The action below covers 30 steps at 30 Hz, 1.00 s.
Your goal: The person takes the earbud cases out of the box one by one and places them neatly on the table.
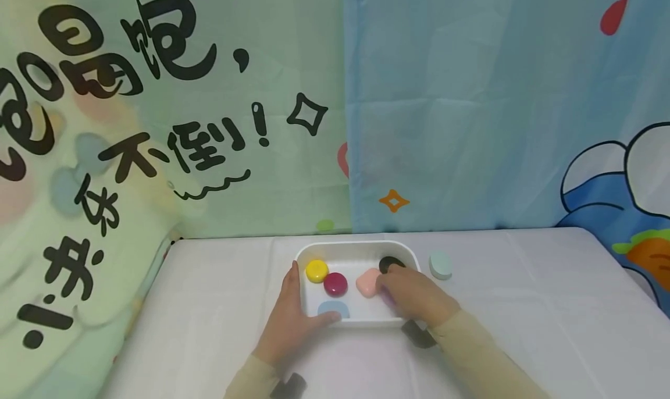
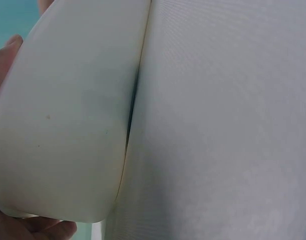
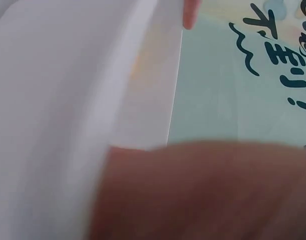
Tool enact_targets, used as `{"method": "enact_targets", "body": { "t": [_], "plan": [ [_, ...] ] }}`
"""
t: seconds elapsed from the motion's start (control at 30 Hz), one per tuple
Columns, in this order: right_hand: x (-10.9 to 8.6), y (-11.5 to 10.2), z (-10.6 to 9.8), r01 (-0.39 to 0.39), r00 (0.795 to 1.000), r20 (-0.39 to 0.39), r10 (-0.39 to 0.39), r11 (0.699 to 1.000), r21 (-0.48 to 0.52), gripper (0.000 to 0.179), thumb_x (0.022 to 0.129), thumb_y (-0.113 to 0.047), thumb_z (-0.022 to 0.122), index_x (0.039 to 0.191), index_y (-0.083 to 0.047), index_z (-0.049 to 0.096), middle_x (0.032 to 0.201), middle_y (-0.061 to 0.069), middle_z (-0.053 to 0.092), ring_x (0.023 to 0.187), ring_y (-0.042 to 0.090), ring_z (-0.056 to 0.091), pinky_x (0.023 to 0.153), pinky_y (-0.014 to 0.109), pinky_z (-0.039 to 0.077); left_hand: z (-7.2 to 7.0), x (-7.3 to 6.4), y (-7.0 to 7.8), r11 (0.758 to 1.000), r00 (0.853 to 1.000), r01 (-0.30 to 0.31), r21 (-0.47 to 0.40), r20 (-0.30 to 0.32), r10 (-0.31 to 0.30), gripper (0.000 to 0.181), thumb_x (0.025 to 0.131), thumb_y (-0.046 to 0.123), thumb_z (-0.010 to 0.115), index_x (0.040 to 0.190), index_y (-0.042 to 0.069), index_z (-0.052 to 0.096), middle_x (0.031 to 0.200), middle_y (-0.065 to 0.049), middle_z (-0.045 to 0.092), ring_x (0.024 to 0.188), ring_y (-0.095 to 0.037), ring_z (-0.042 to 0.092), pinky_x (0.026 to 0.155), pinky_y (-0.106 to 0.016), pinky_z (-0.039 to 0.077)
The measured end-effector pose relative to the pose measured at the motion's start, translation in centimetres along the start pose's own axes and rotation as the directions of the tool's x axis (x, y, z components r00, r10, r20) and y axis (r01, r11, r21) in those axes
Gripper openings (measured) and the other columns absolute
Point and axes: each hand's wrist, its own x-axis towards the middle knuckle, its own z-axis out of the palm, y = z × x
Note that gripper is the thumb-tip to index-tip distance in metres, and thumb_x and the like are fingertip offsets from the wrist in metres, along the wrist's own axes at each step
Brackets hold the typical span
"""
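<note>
A white rectangular tray (image 1: 361,316) with rounded corners stands on the table. My left hand (image 1: 293,320) holds its near left corner, fingers along the side and thumb over the front rim. From the left wrist, the tray's outer wall (image 2: 67,115) fills much of the view. My right hand (image 1: 419,294) reaches over the right side into the tray, fingers pointing down beside a pink rounded piece (image 1: 368,282) and a black piece (image 1: 389,263). A purple patch shows beneath it; whether the fingers pinch anything is hidden. A yellow disc (image 1: 316,271), dark red disc (image 1: 335,284) and light blue piece (image 1: 333,309) lie inside.
A pale mint green disc (image 1: 441,266) lies outside the tray, just right of it. White cloth (image 1: 209,306) covers the table. Behind its far edge hangs a printed green and blue curtain (image 1: 450,108).
</note>
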Motion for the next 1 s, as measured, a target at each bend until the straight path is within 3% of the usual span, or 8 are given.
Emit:
{"method": "enact_targets", "body": {
  "t": [0.27, 0.47, 0.63, 1.0],
  "plan": [
    [0.1, 0.2, 0.5, -0.059, 0.998, -0.010, 0.059, 0.997, 0.051, 0.020, 0.094, -0.004, 0.061, 0.106, -0.014, 0.074, 0.082, -0.001, 0.048, 0.073, 0.016, 0.050, 0.076, 0.034, 0.049, 0.3, 0.0, 0.0, 1.000, 1.000, -0.006, 0.001, -0.001, 0.006, 0.125, 0.072, 0.063, 0.081, 0.163, 0.013, 0.011, 0.165, -0.008, 0.023, 0.148, -0.031, 0.030, 0.116, -0.054, 0.031],
    [0.0, 1.0, 0.7, 0.041, 0.998, -0.060, -0.036, 0.997, 0.068, 0.017, 0.093, -0.006, 0.067, 0.107, -0.014, 0.073, 0.086, -0.004, 0.054, 0.077, 0.013, 0.053, 0.082, 0.036, 0.053, 0.0, -0.1, 0.2, 1.000, 1.000, -0.013, 0.006, -0.004, 0.013, 0.124, 0.073, 0.061, 0.081, 0.163, 0.014, 0.010, 0.165, -0.006, 0.022, 0.148, -0.030, 0.029, 0.117, -0.052, 0.031],
    [-0.2, 1.1, 0.5, 0.107, 0.989, -0.107, -0.098, 0.990, 0.089, 0.018, 0.092, -0.005, 0.069, 0.108, -0.014, 0.073, 0.099, 0.001, 0.062, 0.089, 0.018, 0.060, 0.089, 0.041, 0.054, -0.1, 0.0, 0.2, 1.000, 1.000, -0.019, 0.010, -0.012, 0.019, 0.124, 0.073, 0.060, 0.082, 0.163, 0.013, 0.010, 0.165, -0.007, 0.022, 0.148, -0.029, 0.029, 0.117, -0.051, 0.030],
    [-0.8, 1.1, 0.2, 0.090, 0.978, -0.200, -0.054, 0.981, 0.172, 0.027, 0.092, 0.000, 0.067, 0.117, -0.010, 0.073, 0.116, 0.008, 0.064, 0.111, 0.031, 0.063, 0.100, 0.049, 0.050, 0.0, -0.2, -0.1, 1.000, 1.000, -0.020, 0.005, -0.017, 0.020, 0.123, 0.073, 0.060, 0.082, 0.163, 0.013, 0.011, 0.165, -0.007, 0.023, 0.149, -0.029, 0.028, 0.118, -0.051, 0.029]
  ]
}}
